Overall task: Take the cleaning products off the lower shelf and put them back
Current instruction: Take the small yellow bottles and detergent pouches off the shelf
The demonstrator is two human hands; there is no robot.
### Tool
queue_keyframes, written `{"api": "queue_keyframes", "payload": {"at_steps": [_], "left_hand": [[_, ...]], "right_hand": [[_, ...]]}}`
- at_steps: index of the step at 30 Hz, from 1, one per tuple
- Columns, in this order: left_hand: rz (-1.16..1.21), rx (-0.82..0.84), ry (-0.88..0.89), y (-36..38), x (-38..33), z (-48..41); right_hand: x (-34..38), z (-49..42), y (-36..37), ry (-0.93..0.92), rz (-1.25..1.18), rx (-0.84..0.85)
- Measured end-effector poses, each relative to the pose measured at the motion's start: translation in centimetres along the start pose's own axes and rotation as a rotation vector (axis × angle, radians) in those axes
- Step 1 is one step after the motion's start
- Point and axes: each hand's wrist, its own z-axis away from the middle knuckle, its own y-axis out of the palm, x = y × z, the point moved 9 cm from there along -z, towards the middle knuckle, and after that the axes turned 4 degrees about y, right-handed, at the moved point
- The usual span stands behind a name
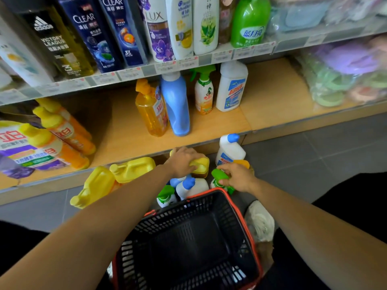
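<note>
Cleaning bottles stand on the grey floor in front of the lower wooden shelf (222, 124). My left hand (184, 161) grips the yellow cap of an amber bottle (202, 166). My right hand (237, 176) grips the green trigger head of a spray bottle (218, 174). Between my hands stand a white bottle with a blue cap (189, 187) and a green-topped spray bottle (166, 195). A taller white bottle with a blue cap (229, 149) stands behind them. On the shelf stand an orange bottle (150, 109), a blue bottle (177, 103), a green-trigger spray bottle (204, 95) and a white bottle (231, 86).
A black basket with a red rim (240, 208) sits on the floor between my arms, with nothing seen inside. Yellow jugs (117, 178) lie on the floor at left. Yellow-capped bottles (60, 132) lie on the shelf's left end. Shampoo bottles (159, 30) fill the shelf above.
</note>
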Motion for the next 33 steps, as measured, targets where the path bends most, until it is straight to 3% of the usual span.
{"api": "queue_keyframes", "payload": {"at_steps": [6,10,13,17,21,28,30,33], "left_hand": [[0.087,-0.136,-0.099,-1.1,2.1,4.0],[0.21,-0.121,-0.163,-2.3,4.2,7.9],[0.219,-0.015,-0.207,-2.7,5.6,10.5],[0.131,-0.086,-0.346,-6.1,9.2,16.0],[0.188,-0.325,-0.573,-9.8,14.2,22.4],[0.338,-1.124,-0.948,-12.9,21.1,33.8],[0.347,-1.218,-0.971,-13.2,22.3,35.0],[0.421,-1.165,-0.883,-13.6,24.4,34.4]], "right_hand": [[0.5,0.7,-0.3,-0.008,0.165,-0.064],[2.0,1.2,-0.4,0.001,0.271,-0.091],[2.5,1.2,-0.4,0.006,0.413,-0.074],[5.1,1.4,-0.8,0.016,0.66,-0.09],[11.3,1.0,-1.2,-0.064,0.53,-0.165],[24.3,-0.4,1.9,-0.336,0.132,-0.133],[28.4,-1.4,3.3,-0.414,0.082,-0.091],[35.0,-3.0,5.4,-0.523,0.028,-0.042]]}}
